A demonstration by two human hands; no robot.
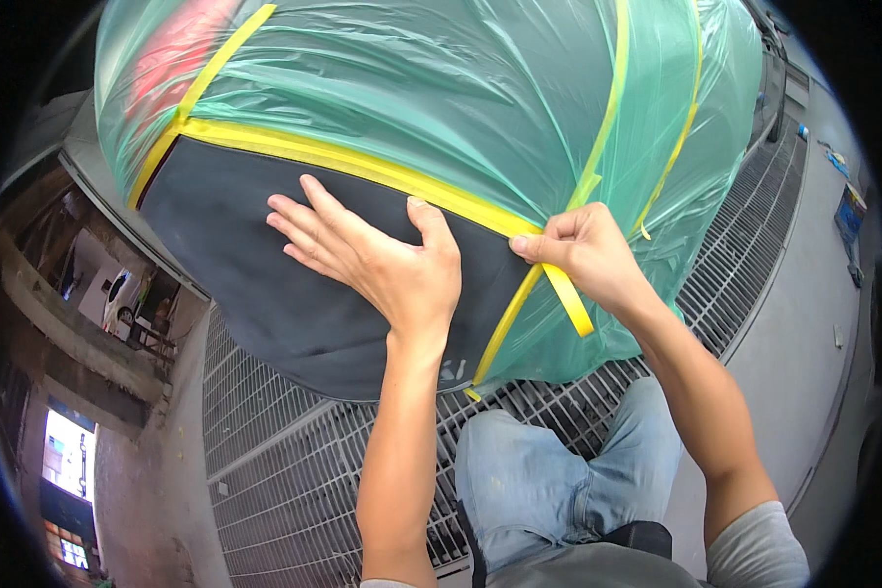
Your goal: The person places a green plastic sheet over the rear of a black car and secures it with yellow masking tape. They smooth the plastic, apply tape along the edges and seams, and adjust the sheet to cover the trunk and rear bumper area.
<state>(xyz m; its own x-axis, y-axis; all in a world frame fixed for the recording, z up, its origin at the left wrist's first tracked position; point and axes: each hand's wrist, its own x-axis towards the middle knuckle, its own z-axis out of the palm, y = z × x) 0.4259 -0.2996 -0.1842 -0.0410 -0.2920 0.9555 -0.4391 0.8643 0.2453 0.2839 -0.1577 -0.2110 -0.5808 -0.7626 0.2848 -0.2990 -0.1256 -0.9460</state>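
A car's dark grey body panel (235, 216) lies bare, framed by yellow masking tape (314, 155) along its upper edge and right side. Green translucent plastic film (412, 69) covers the bodywork around it. Over the panel, my left hand (387, 260) is open, fingers stretched out to the left; whether the palm touches the surface I cannot tell. At the panel's upper right corner, my right hand (593, 250) pinches the masking tape between thumb and forefinger. A loose tape tail (570, 304) hangs below those fingers, over the film.
Metal floor grating (294, 490) runs beneath the car and my legs (524, 461). Grey floor (789, 363) borders it on the right, with small items and a dark blue object (850, 214) farther off. On the left, a doorway (127, 294) shows part of a white vehicle.
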